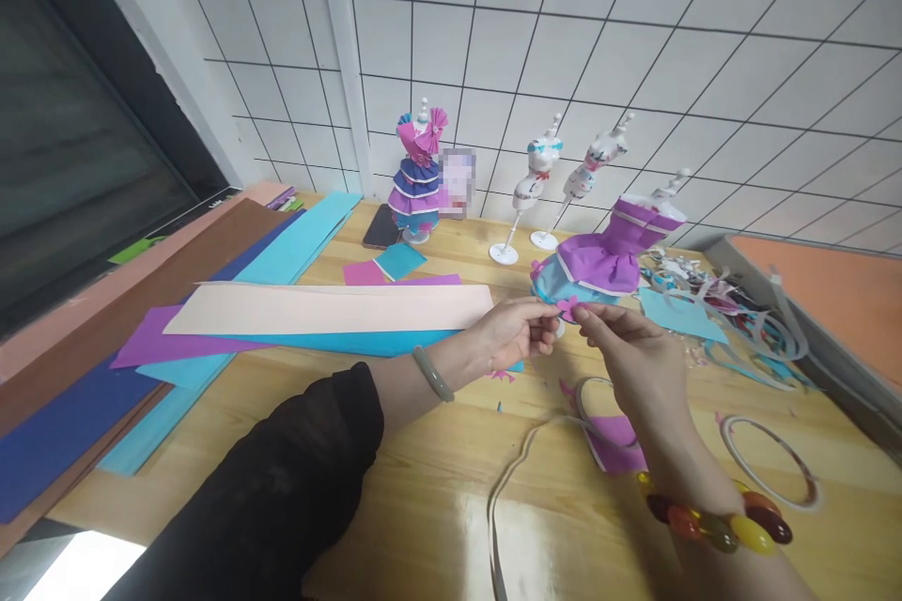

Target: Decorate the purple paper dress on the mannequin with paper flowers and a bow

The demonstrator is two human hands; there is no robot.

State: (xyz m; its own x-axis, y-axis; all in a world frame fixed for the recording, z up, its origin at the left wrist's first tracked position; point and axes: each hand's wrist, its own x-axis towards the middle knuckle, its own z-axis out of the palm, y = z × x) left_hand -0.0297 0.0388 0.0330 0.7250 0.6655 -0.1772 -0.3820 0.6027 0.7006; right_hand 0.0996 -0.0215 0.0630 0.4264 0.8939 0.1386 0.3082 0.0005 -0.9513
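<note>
Purple-and-blue dress, pink cutout pinched at hem

Pale wood tabletop underneath everything. Next down, long paper strips along left side: pink, brown, navy, light blue, overlapping. Cream paper across middle, on top of purple and blue sheets, right end behind left forearm.

Purple dress on white form, just beyond fingertips: strapless, white-edged bodice, flared purple overskirt, light-blue layer below, pink bits at hem. Tilted right in view; hem partly hidden by hands. Farther back, tiered dress in pink, navy, purple and blue, plus two near-bare white forms on stands.

Left hand and right hand meeting at centre, thumbs and forefingers closed on pink cutout. Right arm in front of purple square and pale loops, partly blocking both. Scrap pile of curled strips at right, white ribbon trailing in front, phone by tiered dress.

Smallest: pink cutout, flat, lobed, flower-like, held right before light-blue hem. Attached or loose: cannot tell.
</note>
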